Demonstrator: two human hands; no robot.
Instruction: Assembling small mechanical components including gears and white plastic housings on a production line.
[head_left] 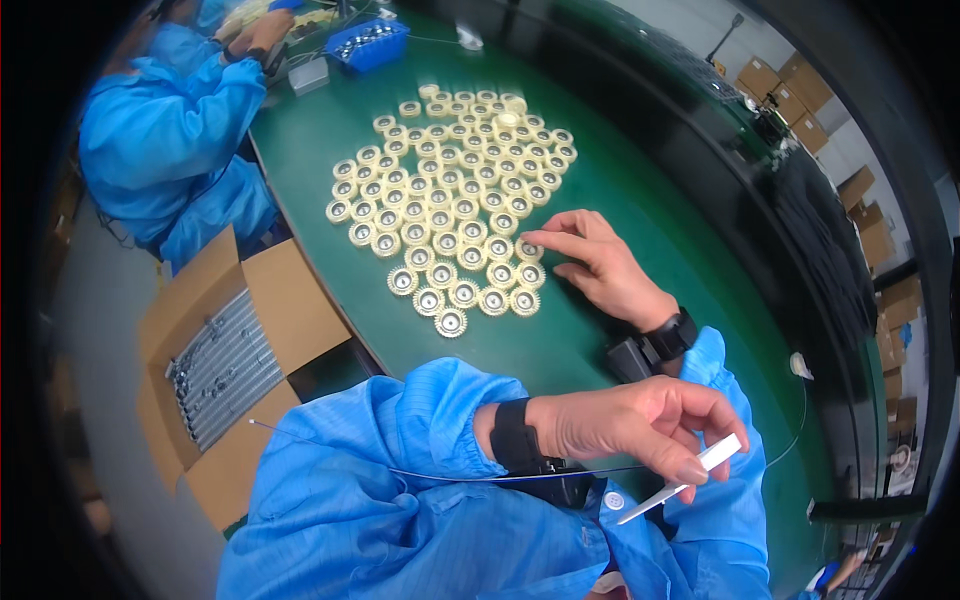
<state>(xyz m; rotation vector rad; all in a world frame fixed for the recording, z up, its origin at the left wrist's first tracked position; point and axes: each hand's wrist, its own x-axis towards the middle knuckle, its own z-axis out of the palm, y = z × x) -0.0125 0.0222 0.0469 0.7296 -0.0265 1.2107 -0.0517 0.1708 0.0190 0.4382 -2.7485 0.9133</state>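
Many cream plastic gears with dark-and-silver round centres lie flat in a close-packed group on the green table. My right hand reaches in from the right, its fingers stretched out and the thumb apart. Its index fingertip is at a gear on the group's right edge, seemingly touching it. Closer to my body, my left hand pinches a slim white tool between thumb and fingers. The tool has a thicker block end and a thin pointed end slanting down to the left. Its exact kind cannot be made out.
An open cardboard box holding rows of metal parts stands left of the table. A blue bin of small metal parts sits at the far edge. Another person in blue works at far left. A thin cable crosses before my body.
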